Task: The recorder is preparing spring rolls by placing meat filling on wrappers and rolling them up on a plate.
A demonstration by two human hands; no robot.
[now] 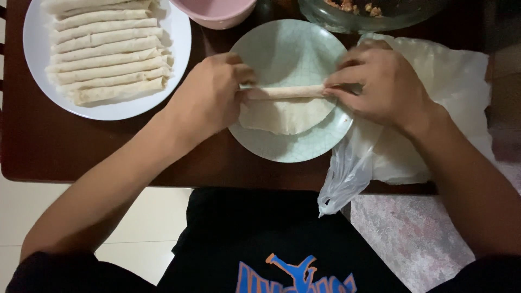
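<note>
Both hands are working on a thin flatbread wrap [285, 111] lying on a pale green plate [287, 146] at the middle of the dark wooden worktop [43, 141]. The left hand [209, 95] is pinching the left end of the rolled part, fingertips curled over it; the right hand [380, 84] is pinching the right end the same way. The roll is sitting across the plate's middle, with the unrolled flap hanging toward the person.

To the left, a white plate [179, 49] is holding a stack of finished rolls [106, 51]. A pink bowl [217, 16] and a glass bowl [325, 19] of filling are standing beyond the plate. More flatbreads on a plastic bag [347, 168] are lying under the right wrist.

The wrap looks thin, so uneven pinching could be tearing it, or loose rolling could be letting filling slip out at the ends.
</note>
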